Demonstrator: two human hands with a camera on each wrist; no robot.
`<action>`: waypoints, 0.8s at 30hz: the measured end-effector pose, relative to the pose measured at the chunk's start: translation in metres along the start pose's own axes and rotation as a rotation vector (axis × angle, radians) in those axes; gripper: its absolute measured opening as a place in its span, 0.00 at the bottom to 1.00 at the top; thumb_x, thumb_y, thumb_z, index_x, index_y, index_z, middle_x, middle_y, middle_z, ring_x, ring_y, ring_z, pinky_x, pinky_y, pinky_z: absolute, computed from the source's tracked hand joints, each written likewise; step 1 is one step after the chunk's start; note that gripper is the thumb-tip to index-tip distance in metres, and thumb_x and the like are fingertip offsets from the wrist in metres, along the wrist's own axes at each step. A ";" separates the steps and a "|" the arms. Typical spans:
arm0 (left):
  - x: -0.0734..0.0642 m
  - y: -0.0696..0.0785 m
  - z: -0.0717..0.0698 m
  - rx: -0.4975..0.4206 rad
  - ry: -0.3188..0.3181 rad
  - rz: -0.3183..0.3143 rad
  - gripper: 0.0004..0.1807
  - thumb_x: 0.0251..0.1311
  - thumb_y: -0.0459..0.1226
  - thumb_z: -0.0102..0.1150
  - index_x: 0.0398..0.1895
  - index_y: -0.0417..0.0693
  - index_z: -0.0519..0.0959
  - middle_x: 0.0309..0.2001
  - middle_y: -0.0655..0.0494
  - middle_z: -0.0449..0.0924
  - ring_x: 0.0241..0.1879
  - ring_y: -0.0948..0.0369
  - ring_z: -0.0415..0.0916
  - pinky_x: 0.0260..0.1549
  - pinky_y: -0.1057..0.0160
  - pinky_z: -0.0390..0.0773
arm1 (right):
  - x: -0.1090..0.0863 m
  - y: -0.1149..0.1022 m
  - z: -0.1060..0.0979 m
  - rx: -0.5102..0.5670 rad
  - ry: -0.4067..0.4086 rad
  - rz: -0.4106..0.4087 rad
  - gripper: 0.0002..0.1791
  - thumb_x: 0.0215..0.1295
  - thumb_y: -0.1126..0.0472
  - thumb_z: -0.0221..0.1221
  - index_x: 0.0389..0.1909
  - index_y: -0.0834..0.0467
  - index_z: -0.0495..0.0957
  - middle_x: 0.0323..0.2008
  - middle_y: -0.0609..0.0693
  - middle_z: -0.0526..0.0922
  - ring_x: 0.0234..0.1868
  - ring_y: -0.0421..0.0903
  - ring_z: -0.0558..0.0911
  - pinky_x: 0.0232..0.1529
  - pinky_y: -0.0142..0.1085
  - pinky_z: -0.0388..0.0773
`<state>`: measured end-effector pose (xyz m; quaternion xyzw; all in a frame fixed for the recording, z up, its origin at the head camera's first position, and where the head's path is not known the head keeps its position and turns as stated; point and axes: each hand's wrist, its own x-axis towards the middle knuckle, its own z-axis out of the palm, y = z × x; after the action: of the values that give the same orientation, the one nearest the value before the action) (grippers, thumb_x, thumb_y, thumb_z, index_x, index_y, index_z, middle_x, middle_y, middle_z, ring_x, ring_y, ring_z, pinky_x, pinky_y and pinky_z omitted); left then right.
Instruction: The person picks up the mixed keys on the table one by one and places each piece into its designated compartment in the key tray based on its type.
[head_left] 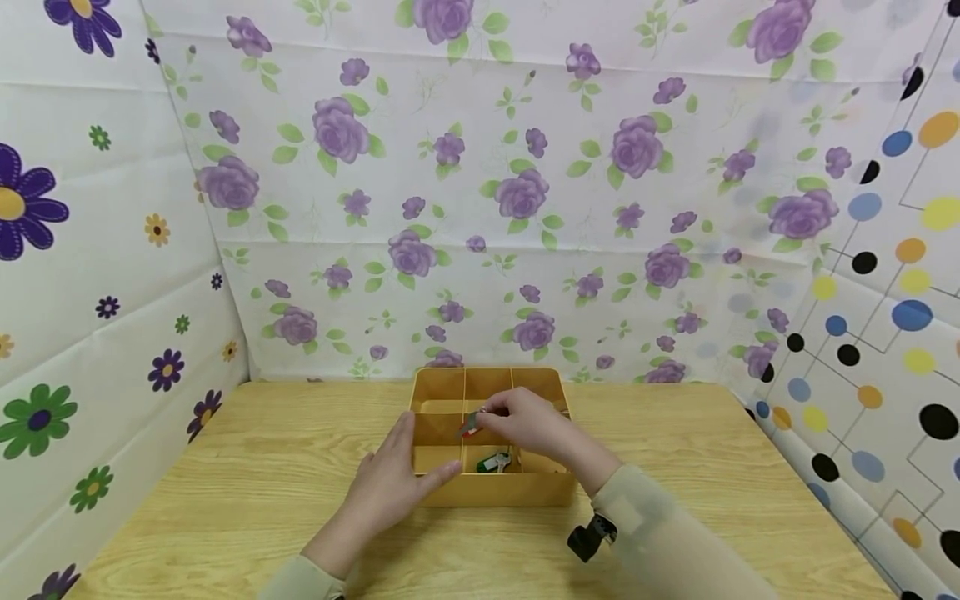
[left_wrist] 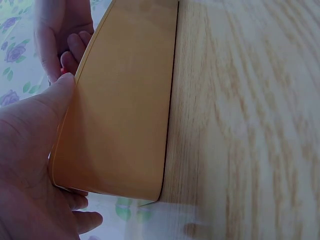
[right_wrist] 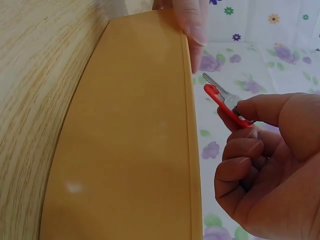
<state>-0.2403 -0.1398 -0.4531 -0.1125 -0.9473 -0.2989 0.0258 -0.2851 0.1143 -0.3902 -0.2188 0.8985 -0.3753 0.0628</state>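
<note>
A yellow divided storage box point(head_left: 498, 492) stands on the wooden table. My left hand point(head_left: 388, 479) holds its front left corner, the thumb at the front rim and the fingers along the left side. Above the middle compartments, my right hand point(head_left: 528, 427) pinches a key point(right_wrist: 228, 97) with a red key tag point(right_wrist: 218, 100) between thumb and forefinger. In the front middle compartment lies another key with a green tag point(head_left: 491, 463). The right hand partly hides the right-hand compartments, where small items show only in part.
Wooden table surface point(head_left: 300, 467) lies around the box. Behind it hangs a cloth with purple roses point(head_left: 517, 196). Patterned cloths close off the left point(head_left: 112, 358) and right point(head_left: 862, 333) sides.
</note>
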 end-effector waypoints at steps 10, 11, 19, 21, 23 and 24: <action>0.001 -0.001 0.001 0.002 0.005 0.000 0.72 0.64 0.80 0.56 0.90 0.33 0.45 0.89 0.38 0.46 0.85 0.38 0.53 0.72 0.16 0.51 | 0.008 -0.002 0.011 0.050 -0.038 0.006 0.16 0.85 0.52 0.61 0.41 0.56 0.92 0.19 0.44 0.69 0.19 0.42 0.62 0.25 0.37 0.63; 0.002 -0.001 0.001 0.002 0.005 0.000 0.72 0.65 0.79 0.57 0.90 0.33 0.45 0.89 0.38 0.46 0.85 0.38 0.53 0.72 0.16 0.52 | 0.009 -0.002 0.012 0.049 -0.043 0.005 0.16 0.85 0.52 0.61 0.40 0.56 0.92 0.19 0.44 0.69 0.19 0.41 0.62 0.25 0.36 0.63; 0.002 -0.002 0.003 0.006 0.011 0.002 0.70 0.67 0.76 0.60 0.89 0.33 0.46 0.88 0.37 0.47 0.85 0.38 0.54 0.71 0.15 0.53 | 0.013 -0.003 0.019 0.036 -0.047 0.017 0.15 0.84 0.52 0.62 0.39 0.52 0.92 0.20 0.43 0.71 0.20 0.40 0.63 0.24 0.34 0.63; 0.002 -0.002 0.003 0.007 0.012 0.007 0.69 0.68 0.75 0.60 0.89 0.32 0.46 0.88 0.37 0.47 0.85 0.38 0.53 0.71 0.15 0.53 | 0.014 -0.004 0.021 0.035 -0.049 0.016 0.15 0.84 0.52 0.62 0.39 0.53 0.92 0.20 0.44 0.71 0.20 0.41 0.63 0.24 0.34 0.63; 0.002 -0.002 0.002 0.005 0.013 0.009 0.69 0.68 0.75 0.60 0.89 0.33 0.46 0.88 0.37 0.46 0.85 0.38 0.53 0.71 0.15 0.53 | 0.015 -0.004 0.023 0.034 -0.055 0.013 0.15 0.84 0.52 0.62 0.40 0.54 0.93 0.22 0.46 0.75 0.20 0.40 0.65 0.24 0.34 0.64; 0.002 -0.003 0.002 0.004 0.012 0.009 0.69 0.68 0.74 0.60 0.89 0.33 0.46 0.88 0.37 0.46 0.85 0.38 0.53 0.71 0.15 0.52 | 0.016 -0.004 0.024 0.034 -0.059 0.013 0.15 0.84 0.52 0.62 0.40 0.54 0.93 0.23 0.48 0.78 0.20 0.41 0.65 0.24 0.34 0.65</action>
<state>-0.2425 -0.1402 -0.4562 -0.1148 -0.9471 -0.2977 0.0332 -0.2912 0.0891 -0.4035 -0.2227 0.8912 -0.3836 0.0954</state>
